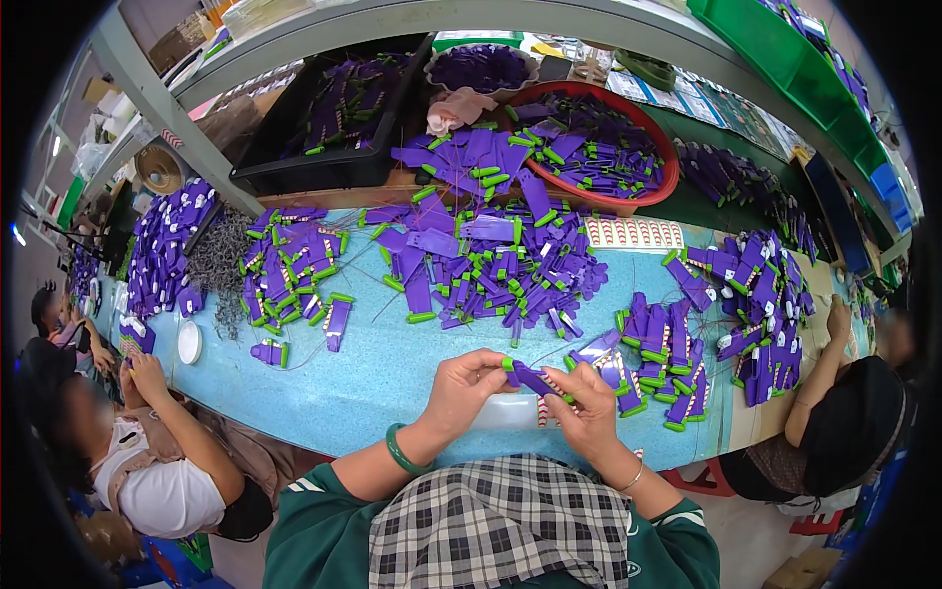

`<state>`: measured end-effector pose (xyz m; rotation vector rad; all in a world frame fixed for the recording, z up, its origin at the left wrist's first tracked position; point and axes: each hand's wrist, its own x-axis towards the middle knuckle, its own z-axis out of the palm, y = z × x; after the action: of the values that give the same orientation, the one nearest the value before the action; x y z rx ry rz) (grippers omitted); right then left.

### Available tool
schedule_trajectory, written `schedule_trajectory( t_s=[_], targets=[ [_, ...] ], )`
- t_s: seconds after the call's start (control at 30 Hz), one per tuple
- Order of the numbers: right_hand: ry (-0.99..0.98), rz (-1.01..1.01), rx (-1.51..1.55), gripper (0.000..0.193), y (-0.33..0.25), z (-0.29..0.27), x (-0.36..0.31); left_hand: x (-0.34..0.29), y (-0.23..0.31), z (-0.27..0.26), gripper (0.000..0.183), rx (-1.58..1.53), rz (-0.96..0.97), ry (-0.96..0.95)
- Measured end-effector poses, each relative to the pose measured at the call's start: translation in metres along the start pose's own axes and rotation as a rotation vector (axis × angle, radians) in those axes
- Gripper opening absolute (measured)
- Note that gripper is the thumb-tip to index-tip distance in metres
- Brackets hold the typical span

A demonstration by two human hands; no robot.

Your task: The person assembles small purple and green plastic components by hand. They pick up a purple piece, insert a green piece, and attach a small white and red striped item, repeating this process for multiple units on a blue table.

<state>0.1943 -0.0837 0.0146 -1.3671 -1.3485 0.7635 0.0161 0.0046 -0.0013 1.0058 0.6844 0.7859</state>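
My left hand (463, 389) pinches the bright green end of a flat purple plastic piece (531, 379). On its other end my right hand (590, 408) is closed, with thumb and fingers at a red-and-white striped strip along the piece. Below the hands lies a pale backing sheet (505, 411) with red-and-white striped stickers (542, 412) at its right, partly hidden by my right hand. Just right of my right hand is a pile of purple pieces with green ends (655, 358), several bearing striped strips. A larger heap of similar pieces (491, 275) lies beyond my hands.
A red basin (670, 177) and a black crate (294, 177) of purple parts stand at the back. A sheet of striped stickers (635, 234) lies before the basin. Left are a white round lid (189, 343) and grey wire bits (221, 260). Co-workers sit on both sides.
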Motion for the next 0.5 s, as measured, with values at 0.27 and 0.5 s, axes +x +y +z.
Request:
schedule_trajectory(
  t_s=[0.27,0.5],
  targets=[
    [-0.281,0.058,-0.196,0.041,-0.007,-0.026,0.013,-0.012,-0.006,-0.009,0.017,0.027,-0.147,-0.048],
    [-0.690,0.160,-0.184,0.040,0.001,-0.045,0.023,-0.023,-0.010,-0.007,0.014,0.393,-0.245,-0.206]
  ],
)
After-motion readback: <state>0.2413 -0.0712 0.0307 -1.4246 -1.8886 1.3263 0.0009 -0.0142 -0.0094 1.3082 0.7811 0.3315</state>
